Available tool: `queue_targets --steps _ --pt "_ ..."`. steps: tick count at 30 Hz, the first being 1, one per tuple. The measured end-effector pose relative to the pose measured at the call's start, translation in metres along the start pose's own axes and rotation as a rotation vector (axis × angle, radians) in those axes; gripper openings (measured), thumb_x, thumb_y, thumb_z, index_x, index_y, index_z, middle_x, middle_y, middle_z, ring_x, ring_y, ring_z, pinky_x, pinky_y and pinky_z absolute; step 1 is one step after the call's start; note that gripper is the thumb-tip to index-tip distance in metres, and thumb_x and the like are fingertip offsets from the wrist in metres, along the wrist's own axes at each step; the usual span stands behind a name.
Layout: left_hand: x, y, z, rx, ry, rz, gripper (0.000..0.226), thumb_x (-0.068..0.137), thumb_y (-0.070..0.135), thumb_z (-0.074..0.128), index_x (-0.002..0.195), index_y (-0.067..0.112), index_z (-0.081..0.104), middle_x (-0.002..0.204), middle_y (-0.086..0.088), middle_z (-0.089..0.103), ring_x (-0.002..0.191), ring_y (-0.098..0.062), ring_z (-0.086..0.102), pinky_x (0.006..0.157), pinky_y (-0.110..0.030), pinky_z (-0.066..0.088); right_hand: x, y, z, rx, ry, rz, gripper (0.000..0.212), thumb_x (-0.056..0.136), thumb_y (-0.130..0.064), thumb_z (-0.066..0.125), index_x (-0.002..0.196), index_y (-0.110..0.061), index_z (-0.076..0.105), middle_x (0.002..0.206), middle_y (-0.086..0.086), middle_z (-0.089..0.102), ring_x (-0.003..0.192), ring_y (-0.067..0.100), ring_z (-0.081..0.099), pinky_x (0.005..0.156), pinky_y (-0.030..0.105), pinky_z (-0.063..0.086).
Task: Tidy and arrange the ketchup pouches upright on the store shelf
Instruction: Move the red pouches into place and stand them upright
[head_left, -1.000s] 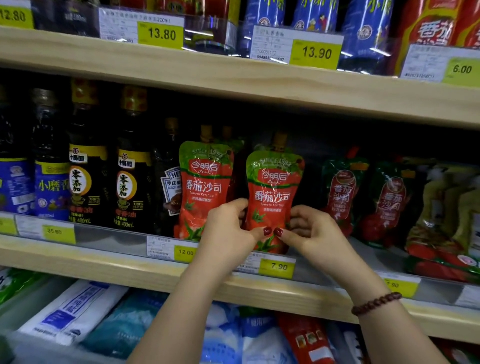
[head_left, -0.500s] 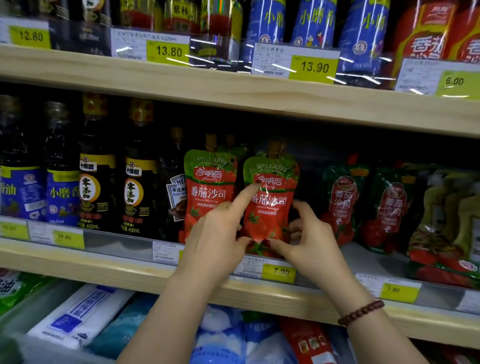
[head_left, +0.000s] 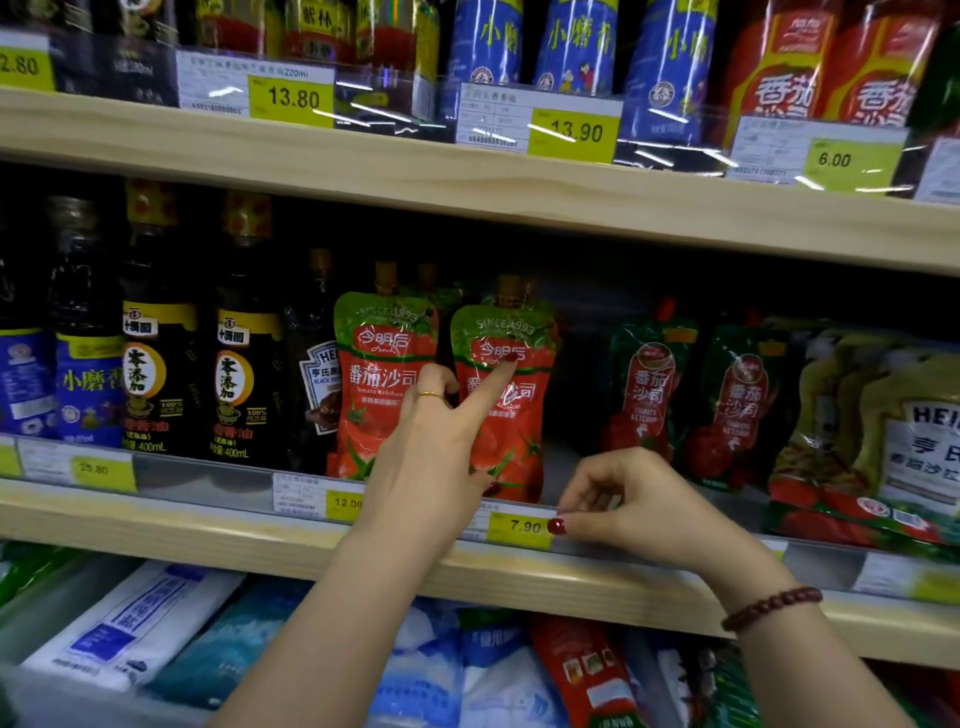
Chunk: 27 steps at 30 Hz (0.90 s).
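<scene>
Red pouch (head_left: 501, 415) upright near shelf edge (head_left: 208, 525), left hand (head_left: 431, 447) touching; seemingly room rightward.

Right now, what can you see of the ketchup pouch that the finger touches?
The ketchup pouch is glossy plastic, red with a green top, white lettering and a brown spout cap. It stands upright at the shelf front beside a matching pouch. The index fingertip of the left hand presses its upper front.

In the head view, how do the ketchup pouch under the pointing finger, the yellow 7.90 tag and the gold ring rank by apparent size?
1. ketchup pouch
2. yellow 7.90 tag
3. gold ring
The ring sits nearer the camera, yet looks clearly smallest.
</scene>
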<state>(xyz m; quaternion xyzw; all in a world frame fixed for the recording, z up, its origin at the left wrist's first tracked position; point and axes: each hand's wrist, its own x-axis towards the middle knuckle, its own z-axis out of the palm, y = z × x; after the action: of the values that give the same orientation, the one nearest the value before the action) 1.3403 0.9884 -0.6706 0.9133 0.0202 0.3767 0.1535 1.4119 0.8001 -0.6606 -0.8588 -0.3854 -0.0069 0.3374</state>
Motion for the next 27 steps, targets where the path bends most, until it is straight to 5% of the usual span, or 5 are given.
queue_targets --steps 5,10,15,21,27 --pt "0.005 0.007 0.006 0.015 -0.028 -0.048 0.107 0.069 0.010 0.077 0.139 0.052 0.007 0.122 0.004 0.022 0.086 -0.012 0.038 0.044 -0.012 0.028 0.001 0.005 0.003 0.037 0.018 -0.026 0.012 0.068 -0.016 0.080 0.065 -0.017 0.068 0.065 0.001 0.069 0.057 0.003 0.059 0.056 0.023 0.051" --pt "0.014 0.013 0.006 0.014 -0.073 -0.079 0.105 0.071 0.005 0.075 0.141 0.049 0.009 0.130 -0.003 0.021 0.095 -0.022 0.046 0.055 -0.026 0.044 0.003 0.008 0.002 0.048 0.012 -0.033 0.013 0.068 -0.017 0.078 0.063 -0.019 0.067 0.064 0.001 0.068 0.062 0.013 0.062 0.065 0.040 0.055" --pt "0.014 0.010 0.011 -0.012 -0.088 -0.067 0.110 0.072 0.000 0.072 0.140 0.052 0.003 0.129 -0.004 0.023 0.104 -0.022 0.044 0.064 -0.029 0.052 0.002 0.008 0.002 0.047 0.003 -0.037 0.013 0.067 -0.022 0.079 0.063 -0.021 0.066 0.066 0.000 0.069 0.064 0.013 0.064 0.065 0.041 0.056" --pt "0.022 0.011 0.022 0.039 -0.047 -0.068 0.111 0.071 -0.002 0.070 0.141 0.049 0.000 0.131 -0.007 0.025 0.105 -0.027 0.044 0.055 -0.024 0.039 0.002 0.009 0.001 0.046 0.002 -0.046 0.012 0.068 -0.023 0.077 0.065 -0.022 0.066 0.066 -0.002 0.069 0.066 0.016 0.065 0.066 0.042 0.056" --pt "0.028 0.010 0.030 0.024 -0.041 -0.077 0.111 0.071 -0.002 0.071 0.140 0.048 -0.001 0.131 -0.009 0.026 0.105 -0.027 0.046 0.067 -0.031 0.051 0.002 0.011 0.002 0.055 -0.008 -0.051 0.011 0.068 -0.027 0.077 0.066 -0.023 0.066 0.066 -0.004 0.069 0.065 0.015 0.065 0.066 0.043 0.056"
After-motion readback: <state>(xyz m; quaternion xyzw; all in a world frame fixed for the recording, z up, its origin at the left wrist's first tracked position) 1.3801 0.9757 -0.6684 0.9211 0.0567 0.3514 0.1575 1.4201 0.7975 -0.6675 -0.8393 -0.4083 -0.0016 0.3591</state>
